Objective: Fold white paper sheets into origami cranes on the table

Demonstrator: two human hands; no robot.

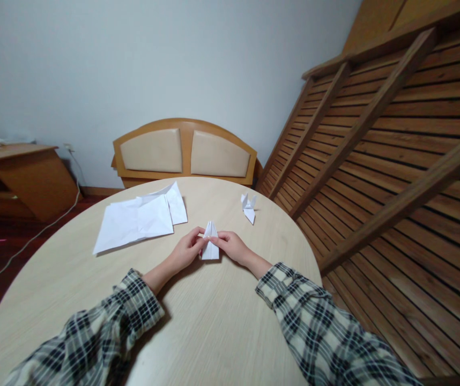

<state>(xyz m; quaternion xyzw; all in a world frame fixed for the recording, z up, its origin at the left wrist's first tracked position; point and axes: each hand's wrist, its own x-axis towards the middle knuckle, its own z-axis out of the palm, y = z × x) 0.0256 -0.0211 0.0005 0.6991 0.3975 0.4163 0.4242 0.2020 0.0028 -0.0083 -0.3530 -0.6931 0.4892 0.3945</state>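
Between my two hands is a small folded piece of white paper (210, 251), narrow at the far end and wider toward me, with a crease line down its middle. My left hand (188, 247) grips its left edge, thumb on top. From the other side my right hand (231, 246) pinches it, the thumb lying across the upper face. The fingers beneath the paper are hidden. Beyond my right hand stands a folded white paper figure (249, 208) with upright points. Several creased white sheets (136, 221) lie overlapping to the left, apart from my left hand.
The round wooden table (198, 321) spreads under both forearms. A headboard (185, 147) with pale panels stands behind it against the wall. Slatted wooden boards (375, 187) lean along the right side. At left are a desk (32, 177) and a white cable (39, 234).
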